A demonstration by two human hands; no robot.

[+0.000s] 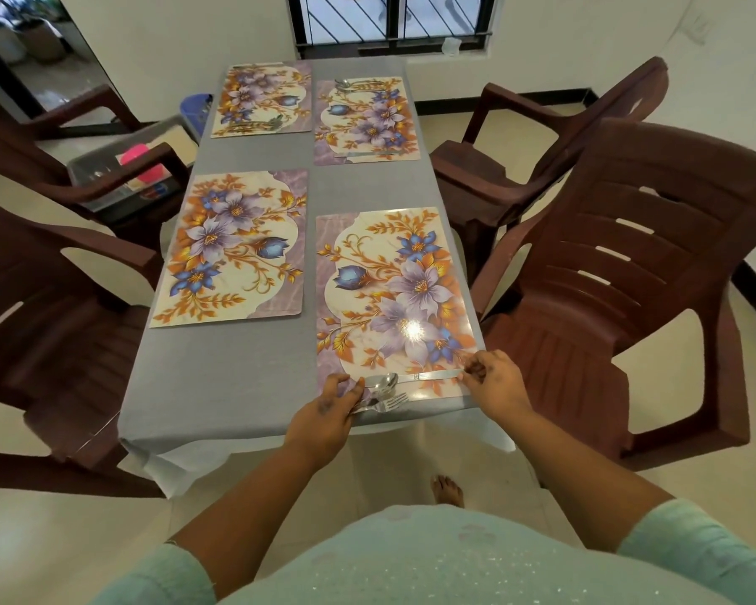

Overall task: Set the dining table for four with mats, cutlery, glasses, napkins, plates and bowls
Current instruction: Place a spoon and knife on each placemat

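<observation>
Four floral mats lie on the grey tablecloth (236, 377): near right mat (393, 294), near left mat (232, 251), far left mat (260, 100), far right mat (365, 120). On the near right mat's front edge a spoon (411, 378) lies crosswise; my right hand (494, 382) pinches the end of its handle. My left hand (328, 412) grips more cutlery, with a fork (389, 403) and another spoon sticking out to the right. Both far mats carry cutlery along their edges. The near left mat is bare.
Brown plastic chairs stand on both sides: near right (629, 299), far right (555, 137), near left (40, 320), far left (84, 137). A glass side table (105, 168) with a pink object sits behind the left chairs. A window is at the far end.
</observation>
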